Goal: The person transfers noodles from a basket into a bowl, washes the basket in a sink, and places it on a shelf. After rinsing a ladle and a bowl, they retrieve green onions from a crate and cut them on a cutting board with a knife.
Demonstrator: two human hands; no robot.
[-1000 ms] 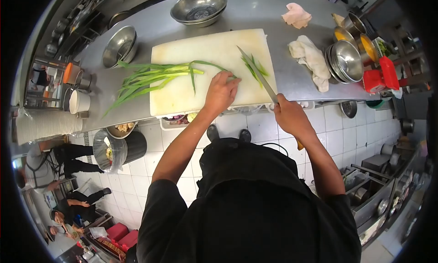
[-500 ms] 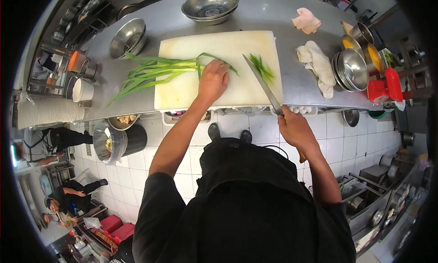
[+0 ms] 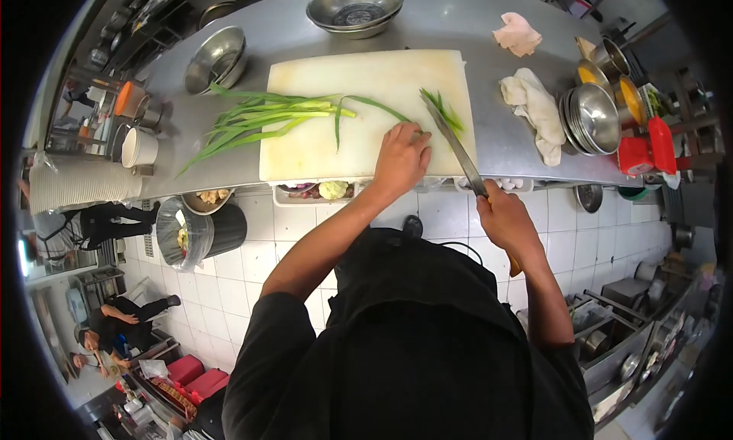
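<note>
A bunch of green onions lies over the left part of the white cutting board, its leaves hanging past the board's left side. One long green onion leaf stretches right from the bunch to my left hand, whose closed fingers pinch its end near the board's front. Wrapped around the handle of a long knife is my right hand, at the counter's front edge. The blade slants up and left over the board, beside a small pile of cut green onion pieces, partly covering it.
Metal bowls stand behind the board, with others back left. A white cloth, stacked bowls and a red scale are at right. Below the counter are a lined bin and a vegetable tray. People are at far left.
My left hand has moved right, away from the bunch, drawing one leaf across the board. The knife has shifted slightly right, and its tip now lies over the cut pieces.
</note>
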